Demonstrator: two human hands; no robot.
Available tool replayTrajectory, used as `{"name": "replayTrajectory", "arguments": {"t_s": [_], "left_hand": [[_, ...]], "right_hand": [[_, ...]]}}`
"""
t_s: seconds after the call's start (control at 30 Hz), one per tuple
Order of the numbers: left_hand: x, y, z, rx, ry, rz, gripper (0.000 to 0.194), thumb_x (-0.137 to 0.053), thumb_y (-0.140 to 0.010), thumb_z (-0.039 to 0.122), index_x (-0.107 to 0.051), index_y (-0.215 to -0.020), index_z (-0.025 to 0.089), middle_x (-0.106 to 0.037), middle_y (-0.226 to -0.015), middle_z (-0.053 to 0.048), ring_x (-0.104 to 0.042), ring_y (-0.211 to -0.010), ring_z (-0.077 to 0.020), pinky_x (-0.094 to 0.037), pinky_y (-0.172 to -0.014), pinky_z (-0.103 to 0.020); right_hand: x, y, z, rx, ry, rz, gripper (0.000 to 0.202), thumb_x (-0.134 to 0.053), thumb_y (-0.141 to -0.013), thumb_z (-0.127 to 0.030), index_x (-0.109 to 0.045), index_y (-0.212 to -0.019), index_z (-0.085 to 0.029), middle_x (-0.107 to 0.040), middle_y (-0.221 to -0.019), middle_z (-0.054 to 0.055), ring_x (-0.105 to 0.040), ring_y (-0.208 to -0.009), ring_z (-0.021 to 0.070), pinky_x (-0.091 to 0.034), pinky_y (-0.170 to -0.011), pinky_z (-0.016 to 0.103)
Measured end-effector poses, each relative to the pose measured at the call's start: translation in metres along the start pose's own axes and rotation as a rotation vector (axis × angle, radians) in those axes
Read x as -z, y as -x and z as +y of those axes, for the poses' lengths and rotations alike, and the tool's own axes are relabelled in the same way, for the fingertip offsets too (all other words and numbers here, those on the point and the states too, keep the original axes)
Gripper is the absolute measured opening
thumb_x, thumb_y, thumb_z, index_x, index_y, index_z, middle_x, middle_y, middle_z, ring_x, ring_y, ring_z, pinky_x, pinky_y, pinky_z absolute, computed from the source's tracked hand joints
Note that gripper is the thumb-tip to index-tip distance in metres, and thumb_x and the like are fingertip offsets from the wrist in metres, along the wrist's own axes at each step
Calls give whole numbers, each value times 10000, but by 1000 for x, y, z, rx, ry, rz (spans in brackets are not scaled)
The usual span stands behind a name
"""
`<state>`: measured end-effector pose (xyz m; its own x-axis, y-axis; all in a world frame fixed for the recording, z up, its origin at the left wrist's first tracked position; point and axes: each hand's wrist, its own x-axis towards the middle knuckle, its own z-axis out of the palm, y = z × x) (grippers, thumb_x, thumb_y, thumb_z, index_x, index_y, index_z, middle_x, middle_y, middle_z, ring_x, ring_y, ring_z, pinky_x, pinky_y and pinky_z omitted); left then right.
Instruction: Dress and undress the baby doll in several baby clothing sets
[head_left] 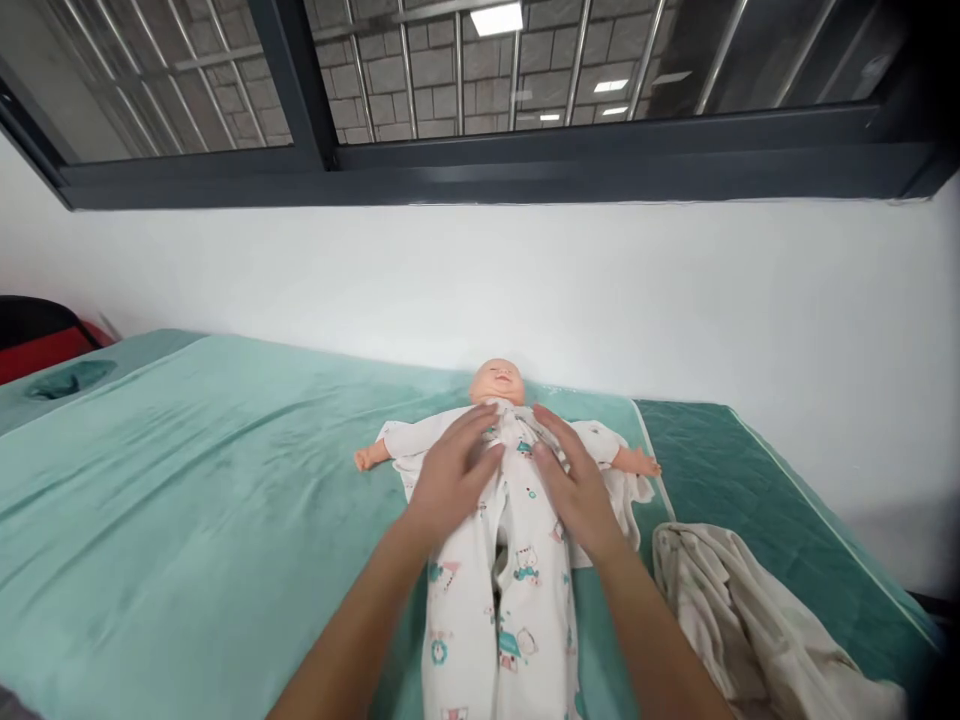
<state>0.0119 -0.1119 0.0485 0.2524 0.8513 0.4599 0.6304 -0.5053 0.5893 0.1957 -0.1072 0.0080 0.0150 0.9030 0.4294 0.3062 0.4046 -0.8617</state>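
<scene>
A baby doll (498, 382) lies on its back, head toward the wall and arms spread to both sides. White printed baby clothes (521, 570) cover its body and legs, with long sleeves on its arms. My left hand (457, 470) rests over the left side of the doll's chest, fingers spread and flat. On the other side of the chest lies my right hand (574, 485), its fingers also apart. Neither hand grips anything. Part of the garment's upper front is hidden under my hands.
The doll lies on a bed with a light green sheet (187, 500); a darker green cover (720, 460) shows at right. A crumpled beige cloth (750, 610) lies at the right front. Behind are a white wall (360, 280) and a barred window (465, 80). A red and black object (45, 340) stands far left.
</scene>
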Motion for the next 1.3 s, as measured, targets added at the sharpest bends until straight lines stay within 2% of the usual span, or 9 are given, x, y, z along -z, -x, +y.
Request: {"name": "replayTrajectory", "arguments": {"t_s": [0.13, 0.27, 0.47, 0.63, 0.73, 0.83, 1.0, 1.13, 1.3], "left_hand": [[4, 29, -50, 153, 112, -52, 635, -487, -952, 460, -265, -1532, 331, -188, -1638, -3, -191, -1505, -221, -290, -1216, -433], [-9, 30, -58, 108, 130, -123, 617, -388, -995, 443, -161, -1559, 336, -93, -1650, 24, -91, -1518, -197, -190, -1245, -439], [-16, 33, -52, -82, 69, 69, 469, -323, -1023, 299, -363, -1489, 270, -337, -1590, -21, -282, -1479, -174, -270, -1232, -415], [-18, 38, -51, -270, -5, 388, 282, -395, -991, 203, -574, -1209, 212, -662, -1211, -83, -583, -1166, -202, -475, -1016, -410], [-19, 38, -51, -372, -80, 516, 169, -437, -969, 195, -595, -1029, 181, -669, -960, -91, -596, -920, -204, -494, -828, -376], [-21, 37, -51, -431, -146, 569, 152, -433, -971, 218, -566, -906, 182, -623, -812, -75, -547, -785, -196, -451, -721, -347], [-23, 37, -52, -427, -142, 543, 237, -381, -998, 249, -505, -801, 204, -539, -679, -21, -489, -638, -159, -380, -617, -296], [-23, 37, -52, -321, -103, 476, 298, -381, -1004, 266, -462, -721, 213, -472, -600, 20, -461, -557, -132, -340, -567, -281], [-18, 39, -49, -225, -24, 331, 235, -454, -985, 323, -563, -819, 198, -592, -759, -14, -559, -749, -154, -416, -705, -293]], "right_hand": [[-11, 4, 2, -21, 108, -210, 698, -544, -928, -504, -264, -1543, -331, -193, -1635, -5, -111, -1517, 219, -106, -1240, 486], [-12, 5, 10, -14, 175, -261, 679, -476, -968, -492, -161, -1557, -369, -100, -1644, -41, -30, -1521, 202, -65, -1240, 504], [-19, 10, 9, 159, 264, -146, 488, -374, -1026, -373, -330, -1512, -355, -281, -1604, -28, -175, -1504, 194, -125, -1234, 515], [-20, 19, 2, 338, 312, 139, 385, -378, -1018, -303, -527, -1373, -277, -567, -1412, 52, -498, -1326, 231, -374, -1116, 504], [-18, 23, 0, 486, 366, 234, 293, -387, -1004, -257, -613, -1189, -232, -682, -1159, 91, -609, -1117, 244, -473, -957, 460], [-16, 24, 2, 581, 420, 281, 219, -384, -999, -229, -600, -1033, -214, -657, -935, 85, -603, -921, 229, -474, -823, 408], [-15, 26, 6, 518, 464, 262, 229, -364, -1016, -287, -516, -857, -225, -535, -754, 29, -518, -706, 182, -409, -661, 328], [-15, 25, 3, 409, 496, 163, 278, -367, -1021, -332, -480, -787, -235, -500, -680, 1, -488, -646, 171, -365, -622, 316], [-9, 18, -3, 399, 453, -24, 234, -449, -1001, -340, -511, -804, -228, -539, -781, 17, -519, -781, 185, -388, -715, 328]]}}
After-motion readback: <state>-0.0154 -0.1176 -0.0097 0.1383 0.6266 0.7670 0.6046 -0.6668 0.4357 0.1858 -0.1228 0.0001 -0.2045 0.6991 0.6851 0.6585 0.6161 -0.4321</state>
